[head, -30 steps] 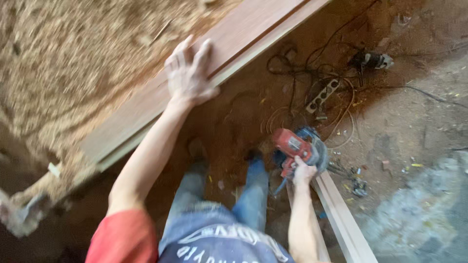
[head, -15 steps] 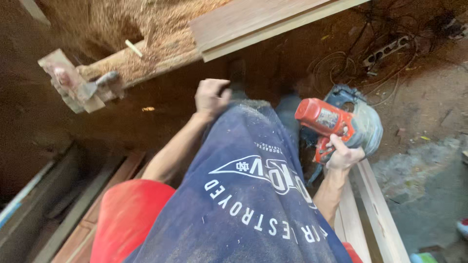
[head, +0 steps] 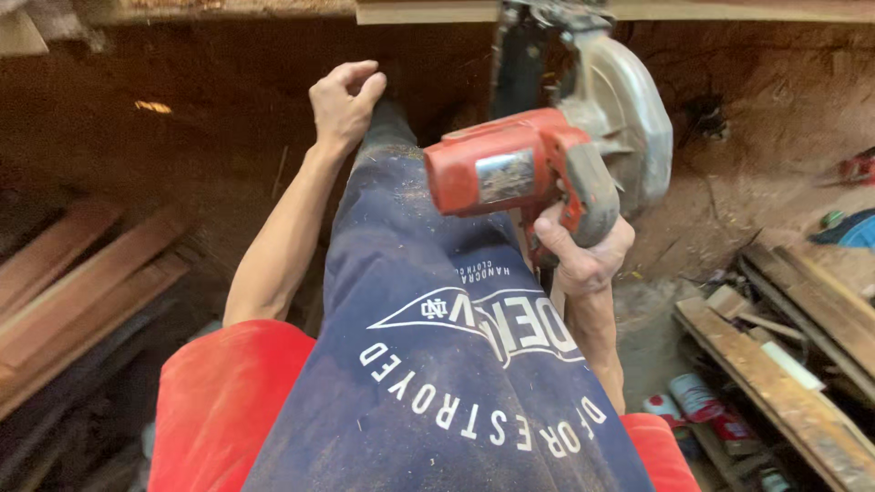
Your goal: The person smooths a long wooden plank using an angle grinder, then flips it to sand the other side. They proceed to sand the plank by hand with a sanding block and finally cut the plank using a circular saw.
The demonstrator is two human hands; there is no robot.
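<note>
Two hands: both in view, well apart, one on each side of the apron.
Saw: [head: 547, 155] circular saw with a red plastic motor body, scuffed and dusty, and a rounded grey metal blade guard; it is held up in the air just right of the apron's upper part, guard toward the board.
Right hand: [head: 583, 251] fingers wrapped tight round the saw's handle, below the red body.
Left hand: [head: 344, 100] loosely curled into a half fist, fingers bent, touching the top edge of the apron; I cannot tell whether it grips the cloth.
Apron: [head: 437, 364] long dark blue cloth, speckled with pale sawdust, with white printing; it hangs down the middle of the view.
Sleeves: [head: 223, 401] bright red fabric, left of the apron's lower part.
Board: [head: 428, 11] pale flat timber with a straight edge, above the apron along the top of the view.
Planks: [head: 793, 364] rough, worn lengths of wood stacked to the right of the apron, on the earthen floor.
Cans: [head: 693, 401] small red-and-white cylinders lying beside the planks.
Left planks: [head: 82, 273] reddish flat boards, left of the apron, in shadow.
</note>
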